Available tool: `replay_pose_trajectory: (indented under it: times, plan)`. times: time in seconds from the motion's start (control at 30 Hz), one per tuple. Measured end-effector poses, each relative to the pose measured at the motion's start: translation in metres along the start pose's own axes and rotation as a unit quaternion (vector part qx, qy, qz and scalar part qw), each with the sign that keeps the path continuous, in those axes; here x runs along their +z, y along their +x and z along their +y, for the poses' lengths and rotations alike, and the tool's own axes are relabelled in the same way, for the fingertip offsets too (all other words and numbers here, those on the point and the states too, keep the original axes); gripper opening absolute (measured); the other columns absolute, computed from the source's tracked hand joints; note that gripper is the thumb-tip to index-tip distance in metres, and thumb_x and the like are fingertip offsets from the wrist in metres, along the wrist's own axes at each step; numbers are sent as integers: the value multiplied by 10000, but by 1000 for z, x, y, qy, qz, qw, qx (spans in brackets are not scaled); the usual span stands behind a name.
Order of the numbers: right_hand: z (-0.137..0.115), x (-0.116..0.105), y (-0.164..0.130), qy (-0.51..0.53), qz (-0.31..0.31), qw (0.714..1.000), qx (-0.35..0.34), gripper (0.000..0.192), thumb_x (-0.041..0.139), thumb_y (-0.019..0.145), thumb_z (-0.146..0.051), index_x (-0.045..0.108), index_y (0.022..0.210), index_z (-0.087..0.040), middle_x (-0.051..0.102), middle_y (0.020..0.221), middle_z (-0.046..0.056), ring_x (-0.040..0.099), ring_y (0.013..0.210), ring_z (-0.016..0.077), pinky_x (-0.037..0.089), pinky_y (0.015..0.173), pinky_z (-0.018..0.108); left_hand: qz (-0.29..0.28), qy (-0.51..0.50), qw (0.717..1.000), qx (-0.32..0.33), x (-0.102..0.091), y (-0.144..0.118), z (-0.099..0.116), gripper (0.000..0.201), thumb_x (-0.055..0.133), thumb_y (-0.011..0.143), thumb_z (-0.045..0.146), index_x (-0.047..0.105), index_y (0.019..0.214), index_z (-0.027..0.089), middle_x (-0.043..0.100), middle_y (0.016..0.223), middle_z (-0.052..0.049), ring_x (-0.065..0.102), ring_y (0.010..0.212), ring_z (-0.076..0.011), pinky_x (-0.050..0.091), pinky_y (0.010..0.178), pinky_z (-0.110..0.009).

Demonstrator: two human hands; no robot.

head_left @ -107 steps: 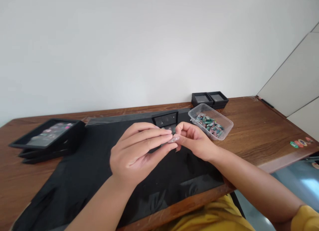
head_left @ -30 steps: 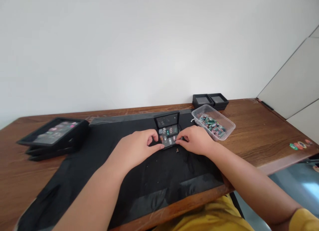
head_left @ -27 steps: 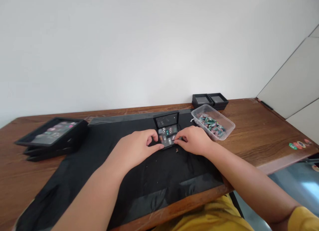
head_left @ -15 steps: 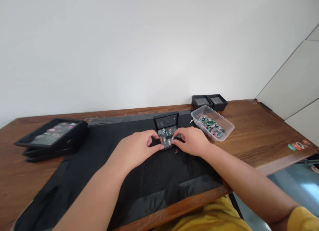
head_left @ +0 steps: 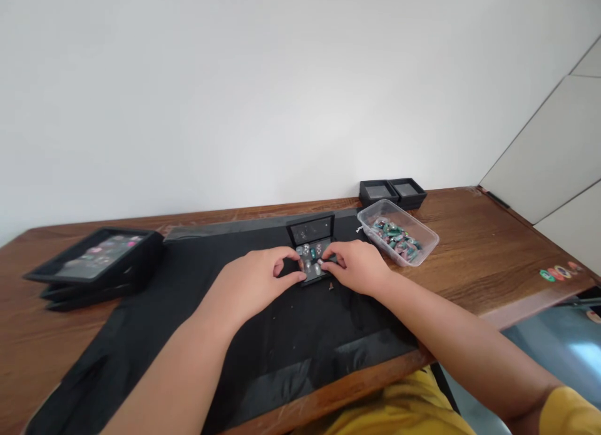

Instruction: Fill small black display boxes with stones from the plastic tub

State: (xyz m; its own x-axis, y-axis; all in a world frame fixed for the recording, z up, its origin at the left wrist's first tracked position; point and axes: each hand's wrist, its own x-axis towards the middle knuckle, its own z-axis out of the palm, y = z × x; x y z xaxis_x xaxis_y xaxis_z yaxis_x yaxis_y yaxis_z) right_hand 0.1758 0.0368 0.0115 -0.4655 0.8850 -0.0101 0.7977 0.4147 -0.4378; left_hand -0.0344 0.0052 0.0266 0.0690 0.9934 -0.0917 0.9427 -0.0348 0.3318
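Note:
A small black box (head_left: 323, 281) lies on the black mat with its lid (head_left: 312, 230) raised at the back. Inside sit several press-on nails (head_left: 313, 252), some teal, some clear or silvery with pale spots. My left hand (head_left: 256, 277) holds the box at its left side, thumb by the front corner and index finger further back. Over the box's right part, the thumb and index finger of my right hand (head_left: 359, 266) pinch a small pale press-on nail (head_left: 320, 261). Fingertips partly hide the box's two sides.
A clear plastic tub (head_left: 429, 244) with many teal and pink nails stands right of the box. Behind it are black open boxes (head_left: 407, 200). At the left, more black boxes (head_left: 94, 260) are stacked. A tiny brown scrap (head_left: 331, 286) lies on the black mat (head_left: 300, 328).
The camera view has shifted slightly. My right fingertips have moved a little within the box, still pinching the nail; my left hand keeps its place at the box's left side.

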Motion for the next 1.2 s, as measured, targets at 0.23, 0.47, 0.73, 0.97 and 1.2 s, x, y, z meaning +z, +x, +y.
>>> replay_pose_trajectory:
  times: [0.23,0.47,0.73,0.97,1.2]
  plan:
    - [-4,-5,-5,-2,7,1000,-2,176,710,926,-403,776,936,-240,682,717,4,601,717,172,316,634,279,4,-24,1000,17,4,0,-1,276,611,804,528,759,911,321,604,643,17,545,541,-174,290,502,-283]
    - [-4,-24,-20,-43,-7,998,43,142,599,920,-184,719,995,-199,706,747,24,632,716,183,328,626,286,-5,-17,1000,6,1,0,1,300,626,793,512,751,971,305,611,655,24,571,565,-185,302,516,-290]
    - [-4,-28,-21,-84,-64,991,81,256,585,981,-244,755,1164,-188,773,1179,119,698,1124,304,478,908,375,-27,-2,1000,-6,1,0,1,319,615,825,525,737,1013,298,623,684,25,570,582,-183,307,528,-292]
    - [-5,-30,-24,-82,-70,990,96,332,611,976,-283,735,1271,-194,769,1219,106,694,1170,313,501,986,403,-37,2,999,-8,0,0,2,357,606,830,535,724,1057,286,624,712,28,573,608,-175,307,548,-290]
    - [-3,-30,-22,-90,-74,989,92,314,606,970,-212,730,1258,-200,756,1255,98,676,1206,301,487,997,385,-42,0,999,-11,1,1,2,380,599,820,550,726,1068,291,618,709,30,573,612,-177,313,553,-296]
